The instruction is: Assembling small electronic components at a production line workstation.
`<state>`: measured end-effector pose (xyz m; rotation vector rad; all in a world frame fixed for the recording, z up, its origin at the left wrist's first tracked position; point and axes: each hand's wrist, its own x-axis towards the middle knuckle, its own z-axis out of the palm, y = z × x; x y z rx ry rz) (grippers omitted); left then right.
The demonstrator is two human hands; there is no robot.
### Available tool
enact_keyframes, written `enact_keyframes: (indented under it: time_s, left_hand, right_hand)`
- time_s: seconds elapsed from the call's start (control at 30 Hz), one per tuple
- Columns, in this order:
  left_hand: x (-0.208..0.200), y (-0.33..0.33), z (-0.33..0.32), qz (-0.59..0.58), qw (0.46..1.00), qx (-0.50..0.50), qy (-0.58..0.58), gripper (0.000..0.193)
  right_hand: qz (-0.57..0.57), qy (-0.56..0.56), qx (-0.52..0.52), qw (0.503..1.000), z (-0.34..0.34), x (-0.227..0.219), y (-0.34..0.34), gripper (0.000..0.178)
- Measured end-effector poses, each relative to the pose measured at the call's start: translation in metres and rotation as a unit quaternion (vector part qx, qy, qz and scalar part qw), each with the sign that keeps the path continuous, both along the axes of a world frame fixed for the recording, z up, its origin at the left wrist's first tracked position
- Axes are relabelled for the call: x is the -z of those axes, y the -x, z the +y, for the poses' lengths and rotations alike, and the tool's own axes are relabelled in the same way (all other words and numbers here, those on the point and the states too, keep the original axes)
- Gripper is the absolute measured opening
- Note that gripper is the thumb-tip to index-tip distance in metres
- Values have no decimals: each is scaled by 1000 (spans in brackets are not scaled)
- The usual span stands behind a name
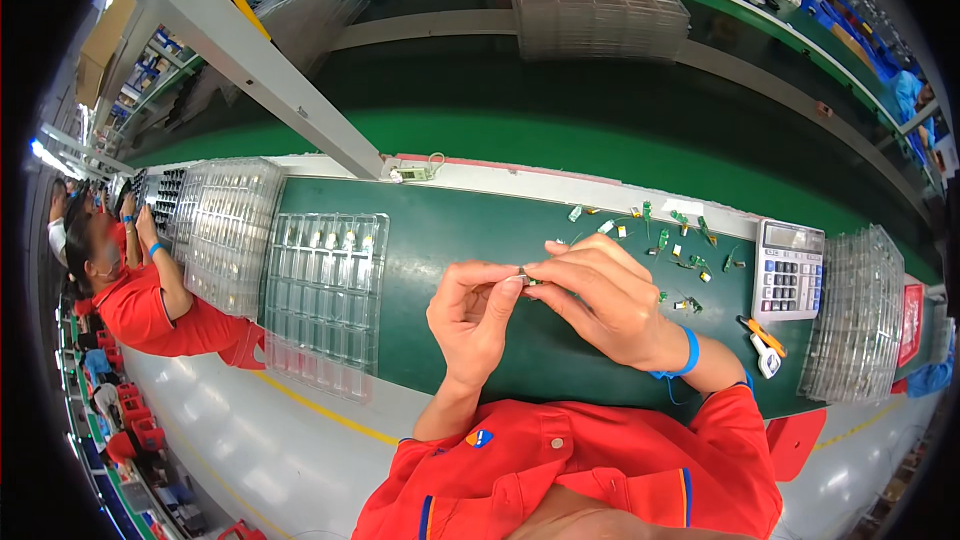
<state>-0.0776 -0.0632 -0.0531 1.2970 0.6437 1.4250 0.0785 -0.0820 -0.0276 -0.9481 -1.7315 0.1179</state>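
Note:
My left hand [474,315] and my right hand [606,302] meet above the green bench, fingertips pinched together. Between them is a small part [527,280], silvery with a bit of green; the fingers cover most of it and its kind is hard to make out. A blue band [688,352] circles my right wrist. Beyond and to the right of my right hand lie several small green-and-white electronic pieces with thin leads [678,250]. To the left, a clear plastic tray [325,280] holds a few small pieces in its far row of compartments.
A calculator [790,270] lies at the right, beside stacked clear trays [858,315]. Orange-handled cutters [763,336] and a white tool [767,357] sit near it. More stacked trays [230,230] stand at left by a person in red [140,305]. A grey post [260,70] rises beyond the bench.

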Motion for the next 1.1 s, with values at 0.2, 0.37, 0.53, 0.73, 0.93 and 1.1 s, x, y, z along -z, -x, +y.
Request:
enact_keyframes:
  time_s: [0.2, 0.37, 0.53, 0.73, 0.93, 1.1]
  left_hand:
    - [2, -4, -4, -6, 999, -14, -39, 12]
    - [1, -3, -4, -24, 999, 7, -35, 13]
    - [-1, -2, -2, -43, 998, 36, 6, 13]
    - [-2, -9, -2, -52, 998, 26, -30, 14]
    - [-3, -7, -2, -62, 997, 45, -28, 16]
    - [0, -12, -3, -81, 996, 34, -6, 15]
  right_hand:
    - [18, 0, 23, 1000, -7, -2, 3, 29]
    - [34, 12, 16, 999, -9, -5, 1, 29]
    - [73, 100, -28, 992, -11, -13, -2, 27]
    - [85, 120, -27, 989, -12, -11, -1, 26]
    - [84, 122, -31, 989, -11, -11, -1, 24]
    - [107, 155, -35, 981, -12, -13, -2, 23]
